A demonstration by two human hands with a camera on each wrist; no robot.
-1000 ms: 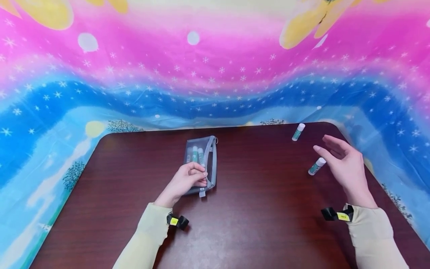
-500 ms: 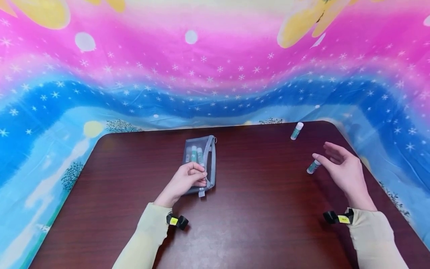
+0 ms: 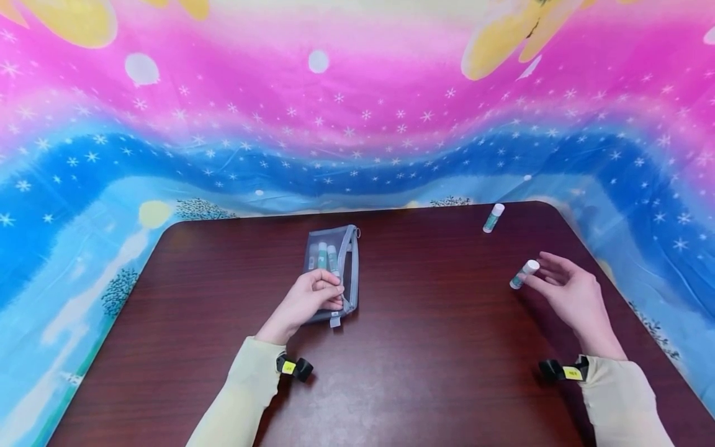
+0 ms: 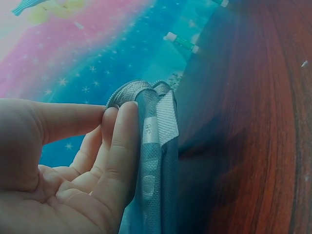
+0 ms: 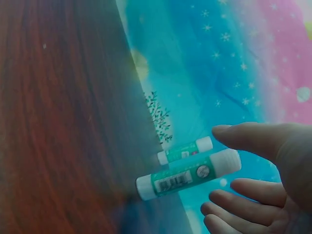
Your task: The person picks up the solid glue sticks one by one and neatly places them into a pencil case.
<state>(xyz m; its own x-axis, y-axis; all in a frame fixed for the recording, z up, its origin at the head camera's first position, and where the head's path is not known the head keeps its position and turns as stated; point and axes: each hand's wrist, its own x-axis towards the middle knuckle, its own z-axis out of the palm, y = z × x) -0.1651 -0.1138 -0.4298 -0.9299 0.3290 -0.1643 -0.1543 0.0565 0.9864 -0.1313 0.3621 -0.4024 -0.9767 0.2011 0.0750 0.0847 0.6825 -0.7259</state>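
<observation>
A grey mesh zip pouch [image 3: 355, 267] lies on the table with its zipper side parted, and several glue sticks [image 3: 322, 254] show through the mesh. My left hand [image 3: 307, 301] pinches the pouch's edge between thumb and fingers, near the zipper end in the left wrist view. On the right, a green glue stick with white cap and base [image 3: 522, 276] stands upright. My right hand [image 3: 572, 301] is around its far side, thumb and fingers spread; the right wrist view shows a gap between them and the glue stick [image 5: 190, 175]. Another glue stick [image 3: 494, 218] stands farther back.
The dark wooden table [image 3: 424, 347] has rounded back corners. A colourful printed cloth [image 3: 357, 136] hangs behind and along both sides. Black wrist cameras [image 3: 296, 369] sit at both cuffs of the light sleeves.
My right hand has lowered slightly and drawn around the nearer glue stick, its thumb and fingers closer together. My left hand has kept its pinch on the pouch.
</observation>
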